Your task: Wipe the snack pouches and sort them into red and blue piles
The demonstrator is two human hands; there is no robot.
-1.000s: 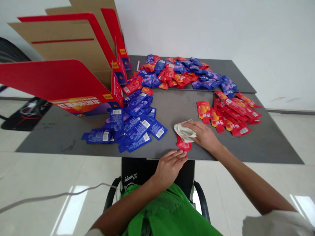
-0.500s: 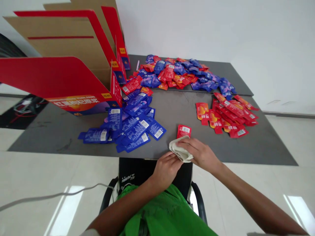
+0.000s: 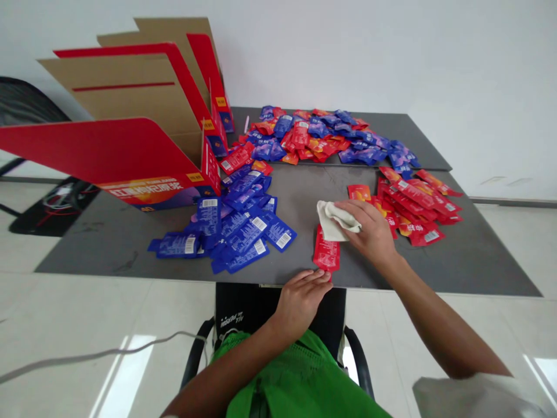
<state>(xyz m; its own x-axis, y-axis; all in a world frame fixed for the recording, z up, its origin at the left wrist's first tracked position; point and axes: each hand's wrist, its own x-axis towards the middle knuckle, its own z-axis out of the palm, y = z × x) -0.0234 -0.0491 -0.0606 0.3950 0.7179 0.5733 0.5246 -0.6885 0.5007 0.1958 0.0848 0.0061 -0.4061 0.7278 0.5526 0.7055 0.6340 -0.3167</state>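
A red pouch (image 3: 327,253) lies flat near the front edge of the grey table. My left hand (image 3: 301,301) has its fingers together on the pouch's lower end, at the table edge. My right hand (image 3: 369,231) is closed on a folded white cloth (image 3: 333,225), which covers the pouch's upper end. To the left is a loose pile of blue pouches (image 3: 243,232). Right of my right hand lies a pile of red pouches (image 3: 418,203), some partly hidden behind that hand.
At the back, a mixed heap of red and blue pouches (image 3: 300,136) sits on a raised dark board (image 3: 391,123). Open red cardboard boxes (image 3: 148,188) stand on the left, flaps up. A grey cable (image 3: 108,352) runs at lower left, by the chair armrest (image 3: 195,357).
My right hand has moved the cloth away from me, from the pouch's lower part to its upper end. The red pouch's lower part now shows. My left hand stays at its lower end.
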